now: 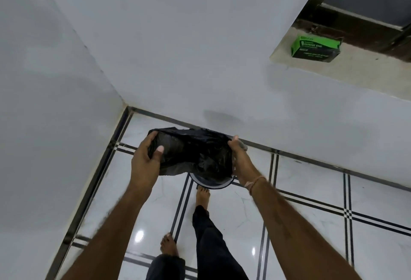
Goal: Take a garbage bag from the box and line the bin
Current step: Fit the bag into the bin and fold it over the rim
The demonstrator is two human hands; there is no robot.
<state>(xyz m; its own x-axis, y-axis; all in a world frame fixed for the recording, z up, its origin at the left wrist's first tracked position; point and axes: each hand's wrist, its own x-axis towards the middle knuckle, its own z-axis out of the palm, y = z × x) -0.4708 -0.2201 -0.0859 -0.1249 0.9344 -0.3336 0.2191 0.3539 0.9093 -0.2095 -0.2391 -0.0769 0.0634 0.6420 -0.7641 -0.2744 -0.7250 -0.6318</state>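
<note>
The bag is already out of the box; the step in hand is opening it over the bin. The black garbage bag point(195, 150) is held spread between both hands just above the bin point(211, 183), of which only a curved sliver of rim shows below the plastic, standing on the tiled floor point(300, 193) close against the wall. The left hand point(146, 157) has its fingers point(153, 138) curled over the bag's left edge, thumb pressing from the near side; the right hand point(241, 159) is closed on the right edge, pinching the plastic. The mouth looks pulled open between them, with crumpled folds sagging down towards the bin. The green garbage bag box point(315, 46) sits well apart on the window ledge point(355, 68) up to the right. The next move, as I judge it, calls for lowering the sagging bottom into the bin and then stretching the bag's mouth outward and folding it down over the rim all the way round, which needs both grips kept on the edge.
</note>
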